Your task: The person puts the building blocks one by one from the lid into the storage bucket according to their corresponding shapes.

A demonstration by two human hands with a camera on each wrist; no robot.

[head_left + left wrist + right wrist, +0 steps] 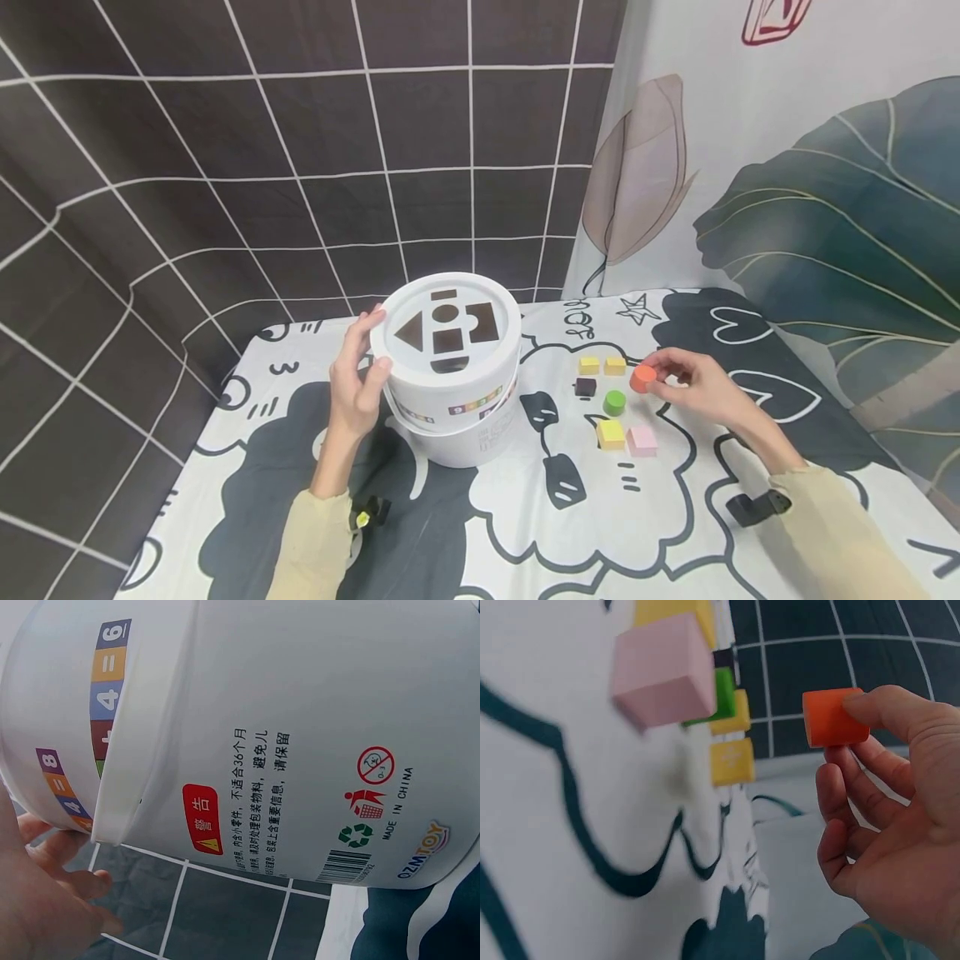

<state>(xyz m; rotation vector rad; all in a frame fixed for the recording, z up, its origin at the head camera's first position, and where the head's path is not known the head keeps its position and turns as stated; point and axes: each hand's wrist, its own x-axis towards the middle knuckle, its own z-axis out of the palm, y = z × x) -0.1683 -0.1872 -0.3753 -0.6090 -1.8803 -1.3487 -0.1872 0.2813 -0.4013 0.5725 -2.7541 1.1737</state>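
Observation:
A white bucket (450,450) stands upright, its white lid (407,356) cut with shaped holes: a triangle, a circle and several others. My left hand (356,383) rests against the lid's left side, thumb and fingers spread along the rim. In the left wrist view the fingers (79,885) lie loosely bent beside the bucket's wall. Between thumb and fingertips, my right hand (693,383) pinches an orange-red cylinder block (825,720), right of the other blocks. Nearest to it are a green cylinder block (614,403) and a yellow block (615,367).
Another small yellow block (588,366), a dark block (585,387), a larger yellow block (611,434) and a pink block (642,441) lie on the patterned cloth (570,533). Behind the bucket hangs a dark grid-patterned cloth (420,125); a leaf-print curtain (847,217) hangs at right.

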